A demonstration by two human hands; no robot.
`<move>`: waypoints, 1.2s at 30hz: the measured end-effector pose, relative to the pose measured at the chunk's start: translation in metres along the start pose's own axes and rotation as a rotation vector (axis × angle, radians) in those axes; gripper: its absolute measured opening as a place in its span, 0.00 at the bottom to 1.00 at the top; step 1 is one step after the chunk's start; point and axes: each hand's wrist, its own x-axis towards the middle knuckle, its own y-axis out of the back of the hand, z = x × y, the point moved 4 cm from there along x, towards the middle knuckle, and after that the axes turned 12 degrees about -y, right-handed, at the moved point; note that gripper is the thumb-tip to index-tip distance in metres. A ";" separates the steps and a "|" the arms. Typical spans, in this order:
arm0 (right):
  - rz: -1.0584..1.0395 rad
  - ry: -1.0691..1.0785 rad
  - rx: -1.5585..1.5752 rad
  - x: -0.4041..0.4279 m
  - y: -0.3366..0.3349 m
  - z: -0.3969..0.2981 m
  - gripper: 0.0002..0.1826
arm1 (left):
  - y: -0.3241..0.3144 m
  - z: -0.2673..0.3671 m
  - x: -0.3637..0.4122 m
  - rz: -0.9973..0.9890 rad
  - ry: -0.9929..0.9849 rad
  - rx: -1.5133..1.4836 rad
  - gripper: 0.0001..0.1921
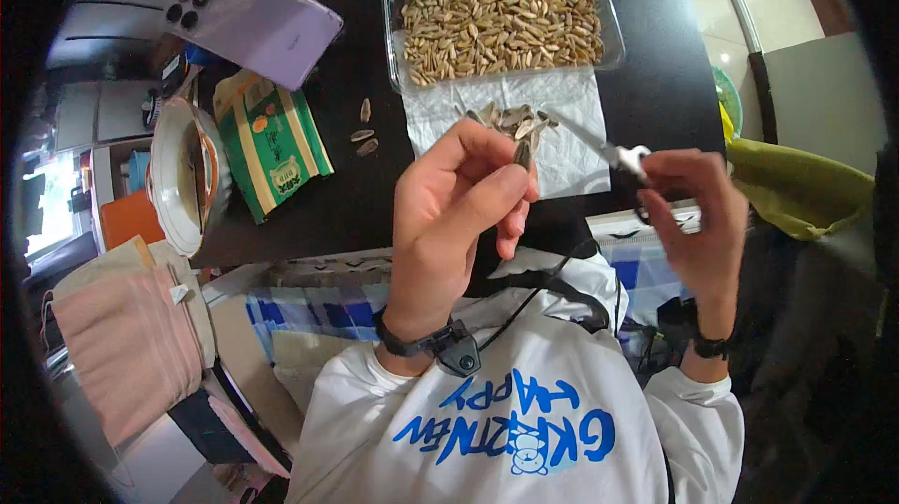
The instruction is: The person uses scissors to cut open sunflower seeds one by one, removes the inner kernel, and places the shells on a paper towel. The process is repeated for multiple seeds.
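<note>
Between the thumb and forefinger of my left hand (pixel 456 205) is a striped sunflower seed (pixel 522 155), held up over the table's near edge. My right hand (pixel 695 205) grips a pair of scissors (pixel 625 158) by the white and dark handles, with the blades pointing left towards the seed but apart from it. Behind my left fingers, a small heap of sunflower seeds or hulls (pixel 516 117) lies on a white paper napkin (pixel 576 170). Beyond it stands a clear plastic tray (pixel 614 26) holding many brownish seeds (pixel 502 26), its near side over the napkin.
Several loose seeds (pixel 362 136) lie on the dark table (pixel 351 209), left of the napkin. A green packet (pixel 274 146) bearing writing, a lilac phone (pixel 256 19) and a white bowl (pixel 175 181) are further left. Olive cloth (pixel 801 184) hangs at the right.
</note>
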 end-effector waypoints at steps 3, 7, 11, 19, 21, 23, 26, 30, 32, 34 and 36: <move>-0.077 0.026 -0.034 -0.003 -0.016 -0.004 0.16 | -0.009 -0.001 -0.001 0.063 -0.030 0.113 0.09; -0.092 -0.013 0.238 -0.002 -0.031 -0.002 0.20 | -0.008 -0.001 -0.007 0.052 -0.075 0.115 0.07; -0.210 -0.184 0.421 -0.004 -0.040 -0.005 0.24 | -0.004 0.000 -0.008 0.044 -0.103 0.099 0.07; -0.209 0.045 0.302 -0.013 -0.052 -0.024 0.28 | -0.003 -0.004 -0.007 0.140 -0.114 -0.076 0.04; -0.199 0.096 0.165 -0.013 -0.049 -0.029 0.28 | -0.002 -0.002 -0.010 0.149 -0.115 -0.058 0.04; -0.200 0.106 0.157 -0.014 -0.049 -0.030 0.28 | -0.001 -0.002 -0.011 0.158 -0.114 -0.040 0.04; -0.196 0.136 0.147 -0.013 -0.050 -0.030 0.28 | 0.000 -0.006 -0.007 0.130 -0.159 -0.066 0.04; -0.209 0.167 0.092 -0.015 -0.051 -0.034 0.28 | 0.001 -0.010 -0.005 0.163 -0.210 -0.129 0.04; -0.201 0.155 0.099 -0.015 -0.051 -0.034 0.28 | 0.000 -0.010 -0.006 0.169 -0.221 -0.111 0.04; -0.190 0.143 0.108 -0.016 -0.053 -0.034 0.28 | -0.004 -0.009 -0.005 0.144 -0.209 -0.101 0.04; -0.180 0.141 0.143 -0.016 -0.054 -0.033 0.28 | -0.001 -0.010 -0.005 0.134 -0.197 -0.084 0.04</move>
